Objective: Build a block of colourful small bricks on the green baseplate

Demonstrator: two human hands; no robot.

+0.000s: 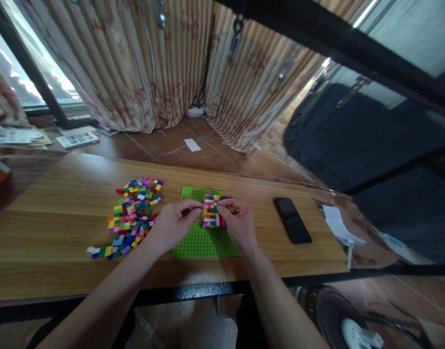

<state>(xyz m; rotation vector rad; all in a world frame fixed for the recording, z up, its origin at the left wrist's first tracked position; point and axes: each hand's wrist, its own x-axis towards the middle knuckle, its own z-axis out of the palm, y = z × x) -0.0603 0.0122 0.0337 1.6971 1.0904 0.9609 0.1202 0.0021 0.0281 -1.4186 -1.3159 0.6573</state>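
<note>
A green studded baseplate [204, 245] lies on the wooden table in front of me. On its upper part stands a compact block of multicoloured toy bricks [210, 211], in rows of white, red, yellow, green and other colours. My left hand [173, 223] is just left of this block, thumb and forefinger pinched together at its edge; whatever they hold is too small to make out. My right hand [242, 220] grips the block from the right, with thumb and forefinger on its top and the other fingers behind. That hand covers the block's right side.
A pile of loose bricks [130, 218] spreads over the table left of the baseplate, partly behind my left forearm. A black phone [292, 220] lies to the right. Papers [341, 225] rest beyond the table's right end. Striped curtains [135, 72] hang behind the table [62, 203].
</note>
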